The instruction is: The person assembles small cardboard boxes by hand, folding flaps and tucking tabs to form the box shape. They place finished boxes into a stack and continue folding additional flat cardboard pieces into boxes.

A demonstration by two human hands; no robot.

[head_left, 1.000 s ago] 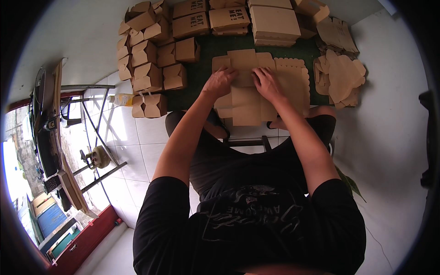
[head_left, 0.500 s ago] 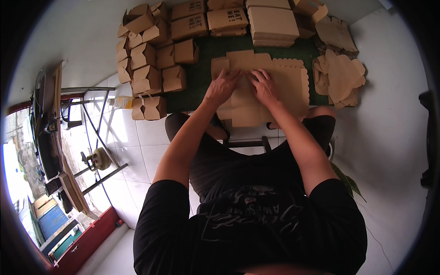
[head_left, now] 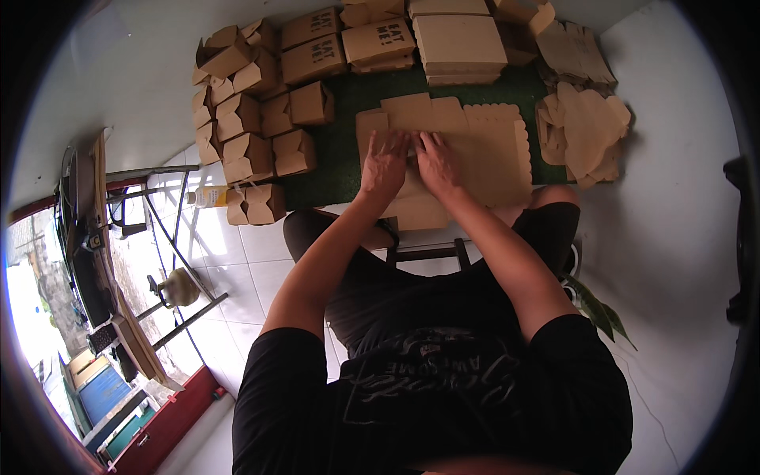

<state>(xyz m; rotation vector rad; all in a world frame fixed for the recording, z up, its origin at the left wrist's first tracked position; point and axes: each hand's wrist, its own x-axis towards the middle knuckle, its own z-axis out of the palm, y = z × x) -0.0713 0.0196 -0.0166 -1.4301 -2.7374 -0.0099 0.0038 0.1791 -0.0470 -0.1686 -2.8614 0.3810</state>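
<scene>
- The left hand and the right hand are seen pressed flat, fingers spread, side by side on the flat cardboard blank; nothing is clamped in either palm.
- The blank is found lying on the green mat, atop what appears to be a stack of like blanks, directly ahead of the seated person.
- Compared with a second ago, the two hands are noted closer together: then they were set apart on the sheet, now they nearly touch near its left-centre.
- The blank itself is judged not to have shifted; only the hands have been drawn inward. This is read as a crease being pressed or a panel being gathered for folding, though the fold line is hidden under the hands.
- Folded small boxes are recorded piled to the left of the mat, larger closed boxes at its far edge, and loose cut-out cardboard pieces heaped to the right.
- A folding stand is observed on the tiled floor at left.
</scene>
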